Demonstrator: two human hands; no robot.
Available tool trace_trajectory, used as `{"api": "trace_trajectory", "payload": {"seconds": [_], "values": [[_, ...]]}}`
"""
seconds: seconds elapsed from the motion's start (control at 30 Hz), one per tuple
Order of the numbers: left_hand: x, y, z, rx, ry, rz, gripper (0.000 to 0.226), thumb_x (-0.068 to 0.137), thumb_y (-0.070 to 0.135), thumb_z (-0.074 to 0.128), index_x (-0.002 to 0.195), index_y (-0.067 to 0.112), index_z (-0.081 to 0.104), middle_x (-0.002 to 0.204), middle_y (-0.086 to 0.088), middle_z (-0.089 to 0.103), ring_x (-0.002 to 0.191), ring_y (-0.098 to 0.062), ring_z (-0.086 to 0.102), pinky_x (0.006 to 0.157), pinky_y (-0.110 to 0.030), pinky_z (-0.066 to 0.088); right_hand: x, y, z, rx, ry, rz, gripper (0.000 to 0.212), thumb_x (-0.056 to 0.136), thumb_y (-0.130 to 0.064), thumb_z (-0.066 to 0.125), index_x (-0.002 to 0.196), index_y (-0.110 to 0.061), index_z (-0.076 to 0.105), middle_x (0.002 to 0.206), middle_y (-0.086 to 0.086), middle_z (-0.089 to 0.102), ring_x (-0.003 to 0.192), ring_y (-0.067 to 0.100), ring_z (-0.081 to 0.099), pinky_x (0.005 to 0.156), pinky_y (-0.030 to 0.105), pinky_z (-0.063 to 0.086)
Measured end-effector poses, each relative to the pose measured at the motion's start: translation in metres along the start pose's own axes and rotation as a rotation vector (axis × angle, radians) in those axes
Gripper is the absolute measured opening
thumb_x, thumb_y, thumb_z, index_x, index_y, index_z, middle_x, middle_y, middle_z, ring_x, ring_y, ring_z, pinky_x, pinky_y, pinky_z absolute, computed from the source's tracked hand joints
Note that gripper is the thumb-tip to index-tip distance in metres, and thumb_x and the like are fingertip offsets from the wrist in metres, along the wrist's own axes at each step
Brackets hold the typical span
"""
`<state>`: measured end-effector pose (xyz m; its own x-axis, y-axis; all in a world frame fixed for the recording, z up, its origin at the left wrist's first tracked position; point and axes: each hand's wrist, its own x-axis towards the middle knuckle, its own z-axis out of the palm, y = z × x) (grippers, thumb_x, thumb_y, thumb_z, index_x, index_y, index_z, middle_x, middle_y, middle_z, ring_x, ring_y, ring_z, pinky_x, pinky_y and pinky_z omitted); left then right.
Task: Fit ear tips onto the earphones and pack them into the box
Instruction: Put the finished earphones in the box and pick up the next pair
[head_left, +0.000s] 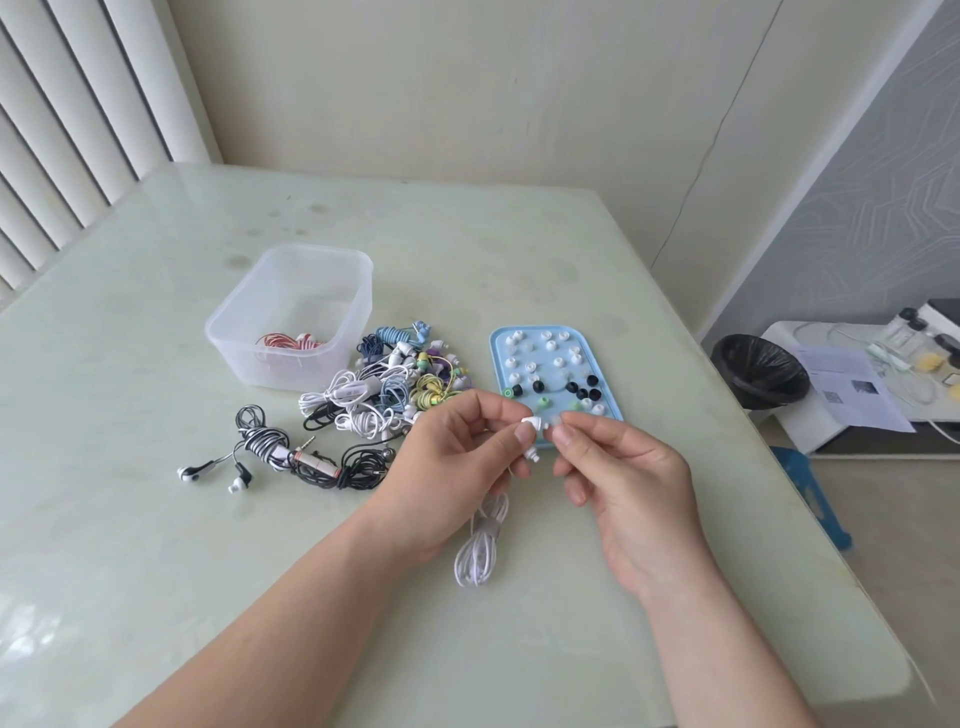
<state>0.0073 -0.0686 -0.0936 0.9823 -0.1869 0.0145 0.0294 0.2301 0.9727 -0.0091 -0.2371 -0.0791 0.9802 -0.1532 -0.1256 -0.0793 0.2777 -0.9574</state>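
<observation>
Left grip (457, 467) pinches white earbud (531, 434) over bench (156, 519), near front edge of blue tray (605, 364); coiled cable (480, 545) trails below. Right grip (623, 483) pinches clear ear tip (555, 421) just beside earbud nozzle. Clear box (280, 364) back left, earphone pile (389, 384) between box and tray.

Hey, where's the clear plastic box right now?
In the head view the clear plastic box sits left of centre on the table, just beyond the tangled earphone pile.
</observation>
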Motion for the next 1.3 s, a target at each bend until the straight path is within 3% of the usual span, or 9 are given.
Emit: {"api": "trace_trajectory", "payload": {"seconds": [0.2,0.47,0.73,0.87,1.0,1.13,1.3], "values": [[-0.0013,-0.001,0.0004,0.014,-0.017,0.016,0.008,0.096,0.011,0.071,0.1,0.005,0.067,0.074,-0.014,0.065,0.071,-0.032,0.052,0.053,-0.032,0.041,0.0003,0.0046,0.0005,-0.001,-0.024,-0.027,0.013,0.08,0.004,0.077,0.088,-0.006,0.08,0.067,0.019,0.065,0.058,0.023,0.053,0.05,0.026,0.042],[-0.0013,-0.002,0.0009,0.009,-0.016,0.037,0.013,0.096,0.011,0.069,0.102,0.0,0.066,0.073,-0.016,0.064,0.07,-0.031,0.052,0.052,-0.031,0.042,0.0001,0.0062,0.0008,-0.008,-0.035,-0.039,0.011,0.082,0.002,0.077,0.088,-0.007,0.08,0.066,0.018,0.066,0.059,0.023,0.055,0.051,0.026,0.043],[-0.0021,-0.0032,0.002,0.002,0.004,0.057,0.01,0.099,0.008,0.066,0.102,-0.002,0.064,0.078,-0.023,0.065,0.066,-0.018,0.059,0.052,-0.031,0.043,-0.0026,0.0057,0.0011,-0.009,-0.095,-0.066,0.017,0.069,-0.013,0.08,0.085,-0.014,0.083,0.077,0.015,0.075,0.068,0.021,0.063,0.057,0.028,0.046],[-0.0021,-0.0025,0.0011,-0.006,-0.009,0.06,0.012,0.099,0.01,0.066,0.103,-0.001,0.064,0.085,-0.037,0.062,0.069,-0.025,0.056,0.053,-0.031,0.043,-0.0022,0.007,-0.0003,-0.022,-0.115,-0.065,0.022,0.069,-0.014,0.08,0.091,-0.012,0.082,0.081,0.013,0.076,0.071,0.018,0.066,0.06,0.028,0.046],[-0.0022,-0.0017,0.0008,-0.019,-0.025,0.054,0.011,0.099,0.008,0.064,0.104,-0.002,0.064,0.079,-0.018,0.064,0.067,-0.016,0.059,0.053,-0.027,0.044,-0.001,0.0073,-0.0029,-0.034,-0.132,-0.064,0.032,0.071,-0.018,0.079,0.1,-0.006,0.08,0.085,0.011,0.076,0.072,0.016,0.065,0.062,0.028,0.047],[-0.0027,-0.0012,0.0011,-0.028,-0.005,0.053,0.011,0.099,0.008,0.065,0.102,-0.002,0.063,0.077,-0.019,0.063,0.065,-0.018,0.058,0.053,-0.026,0.045,-0.0017,0.0073,-0.0044,-0.047,-0.194,-0.069,0.027,0.074,-0.016,0.078,0.101,-0.013,0.082,0.106,0.01,0.078,0.087,0.016,0.066,0.065,0.028,0.046],[-0.0026,-0.0009,0.0012,-0.029,0.005,0.047,0.009,0.099,0.008,0.065,0.101,-0.001,0.064,0.078,-0.02,0.064,0.068,-0.021,0.058,0.054,-0.028,0.046,-0.0019,0.0067,-0.0033,-0.053,-0.209,-0.092,0.029,0.077,-0.017,0.076,0.105,-0.009,0.08,0.105,0.009,0.078,0.083,0.014,0.065,0.064,0.024,0.047]]}}
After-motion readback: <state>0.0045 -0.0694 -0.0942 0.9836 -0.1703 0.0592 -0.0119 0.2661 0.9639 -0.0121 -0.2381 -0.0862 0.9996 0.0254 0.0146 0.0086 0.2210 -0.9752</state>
